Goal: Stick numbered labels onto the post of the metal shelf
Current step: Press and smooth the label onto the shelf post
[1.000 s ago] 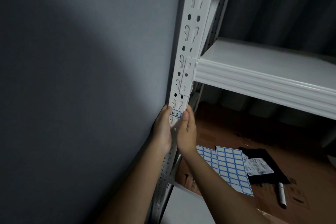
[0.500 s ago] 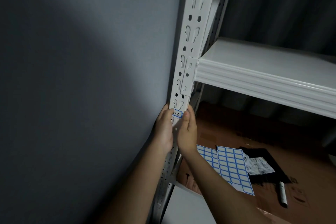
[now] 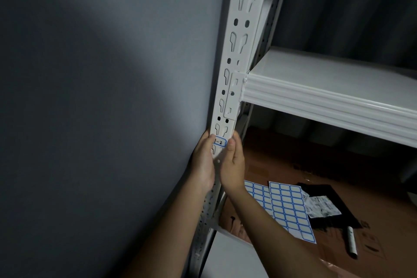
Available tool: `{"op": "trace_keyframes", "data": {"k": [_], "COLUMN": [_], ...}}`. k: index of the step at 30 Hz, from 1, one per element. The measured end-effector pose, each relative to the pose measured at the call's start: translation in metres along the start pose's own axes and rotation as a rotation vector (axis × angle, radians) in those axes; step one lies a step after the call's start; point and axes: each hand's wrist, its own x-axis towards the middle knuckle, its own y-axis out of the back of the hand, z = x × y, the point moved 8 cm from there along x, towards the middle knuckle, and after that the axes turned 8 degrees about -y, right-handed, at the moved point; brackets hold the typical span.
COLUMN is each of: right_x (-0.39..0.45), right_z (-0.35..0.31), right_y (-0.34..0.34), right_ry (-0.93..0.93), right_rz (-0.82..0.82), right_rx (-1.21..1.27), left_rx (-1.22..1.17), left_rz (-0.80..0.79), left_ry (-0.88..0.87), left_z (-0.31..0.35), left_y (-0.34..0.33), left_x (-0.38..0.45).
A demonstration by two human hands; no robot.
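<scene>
My left hand point(image 3: 204, 162) and my right hand point(image 3: 233, 165) sit on either side of the white post point(image 3: 242, 36) of the metal shelf, just below the bracket where the shelf board point(image 3: 327, 88) joins it. Both hands are partly curled around the post edges. My left thumb lies on the left end of a blue-bordered label point(image 3: 220, 141), and my right thumb presses at its right end. The label lies flat across the face of the post, between two rows of keyhole slots, with handwritten characters on it that appear to read "1-2"; the left part is covered by my thumb. Neither hand grips any loose item; the fingers behind the post are hidden, so I cannot tell how tightly they wrap it.

The post stands close against a grey wall point(image 3: 101, 97). On the brown floor point(image 3: 316, 165) below the shelf board lie two sheets of blank blue-bordered labels point(image 3: 291, 207), overlapping, with my right forearm crossing the nearer one. Beside them sit a black bag point(image 3: 329, 207) with a printed slip point(image 3: 322, 206) on top, and a marker pen point(image 3: 351, 241) just beyond its corner.
</scene>
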Motion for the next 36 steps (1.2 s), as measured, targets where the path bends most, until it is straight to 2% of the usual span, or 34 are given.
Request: {"op": "trace_keyframes", "data": {"k": [8, 20, 36], "right_x": [0.0003, 0.0007, 0.0013], "right_z": [0.0014, 0.0, -0.0006], "right_y": [-0.0001, 0.0011, 0.0], "right_ry": [0.003, 0.017, 0.02], "right_rz": [0.016, -0.004, 0.005], "right_rx": [-0.024, -0.021, -0.013], "left_rx": [0.031, -0.073, -0.043], "left_rz": [-0.004, 0.027, 0.016], "left_ry": [-0.032, 0.005, -0.028], "left_z": [0.0041, 0.0016, 0.0025], "left_y": [-0.0007, -0.0033, -0.0038], "left_x": [0.0, -0.0001, 0.0003]}}
